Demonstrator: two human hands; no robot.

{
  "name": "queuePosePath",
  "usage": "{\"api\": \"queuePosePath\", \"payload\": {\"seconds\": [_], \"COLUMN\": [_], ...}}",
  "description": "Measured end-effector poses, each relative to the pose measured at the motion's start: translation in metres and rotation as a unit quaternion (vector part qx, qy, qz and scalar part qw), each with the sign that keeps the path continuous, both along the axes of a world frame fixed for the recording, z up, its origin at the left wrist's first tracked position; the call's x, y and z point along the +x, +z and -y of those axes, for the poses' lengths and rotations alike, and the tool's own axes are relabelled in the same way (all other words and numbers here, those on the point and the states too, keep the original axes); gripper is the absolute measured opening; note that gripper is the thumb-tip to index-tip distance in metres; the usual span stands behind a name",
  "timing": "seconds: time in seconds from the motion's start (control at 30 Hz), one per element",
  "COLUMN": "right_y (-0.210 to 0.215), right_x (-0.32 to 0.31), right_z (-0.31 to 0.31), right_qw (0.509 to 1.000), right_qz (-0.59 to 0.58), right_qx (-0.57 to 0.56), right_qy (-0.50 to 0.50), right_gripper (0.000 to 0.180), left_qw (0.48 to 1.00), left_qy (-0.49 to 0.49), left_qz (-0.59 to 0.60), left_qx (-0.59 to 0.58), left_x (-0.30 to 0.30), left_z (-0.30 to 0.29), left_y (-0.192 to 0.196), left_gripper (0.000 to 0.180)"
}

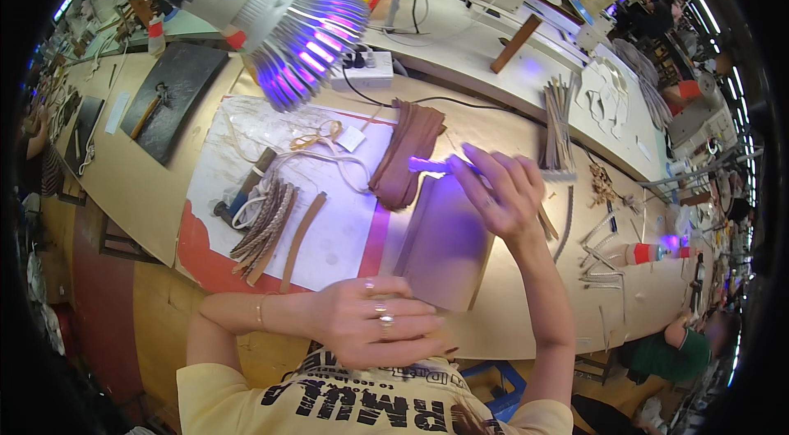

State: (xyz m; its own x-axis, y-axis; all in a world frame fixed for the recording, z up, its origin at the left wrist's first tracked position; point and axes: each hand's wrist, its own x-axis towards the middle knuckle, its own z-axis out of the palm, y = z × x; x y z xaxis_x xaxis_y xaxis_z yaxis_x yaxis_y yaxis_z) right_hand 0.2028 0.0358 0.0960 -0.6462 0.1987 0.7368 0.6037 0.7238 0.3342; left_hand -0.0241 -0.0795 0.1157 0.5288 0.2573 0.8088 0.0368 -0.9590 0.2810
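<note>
My right hand [503,192] is raised over the bench, thumb and fingers closed on a short, narrow strip [429,165]. The strip points left, glows purple under the lamp light and has a bumpy, braid-like edge. Below it lies a flat brown board or panel [448,250]. Close to my chest, my left hand [378,321] has its fingers bent and pressed together, back of the hand up, with rings on. What its fingers hold, if anything, is hidden. Just left of the strip sits a folded bundle of brown leather strips [408,151].
A large lamp [288,40] hangs over the bench's far left part. Braided strips [267,229] and a tan strip [304,242] lie on a white sheet [333,250]. A black slab [177,98] carries a hammer [149,110]. Red-and-white bottles [641,253] stand at right.
</note>
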Motion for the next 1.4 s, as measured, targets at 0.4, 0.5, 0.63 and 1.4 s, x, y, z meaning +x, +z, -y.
{"api": "queuePosePath", "payload": {"seconds": [0.4, 0.5, 0.63, 1.4], "right_y": [0.015, 0.011, 0.007, -0.023], "right_x": [0.068, 0.069, 0.063, 0.096], "right_z": [0.074, 0.077, 0.078, 0.088], "right_qw": [0.990, 0.988, 0.980, 0.517], "right_qz": [-0.070, -0.082, -0.135, -0.388], "right_qx": [0.029, 0.024, -0.083, -0.751], "right_qy": [-0.123, -0.129, -0.122, -0.135], "right_gripper": [0.030, 0.031, 0.032, 0.029], "left_qw": [0.838, 0.816, 0.767, 0.552], "left_qy": [0.183, 0.249, 0.219, -0.011], "left_qz": [-0.011, -0.032, -0.011, 0.150], "left_qx": [-0.515, -0.521, -0.603, -0.820], "left_x": [0.083, 0.073, 0.066, 0.047], "left_z": [-0.026, -0.034, -0.042, -0.049], "left_y": [-0.054, -0.070, -0.087, -0.109], "left_gripper": [0.009, 0.009, 0.010, 0.024]}}
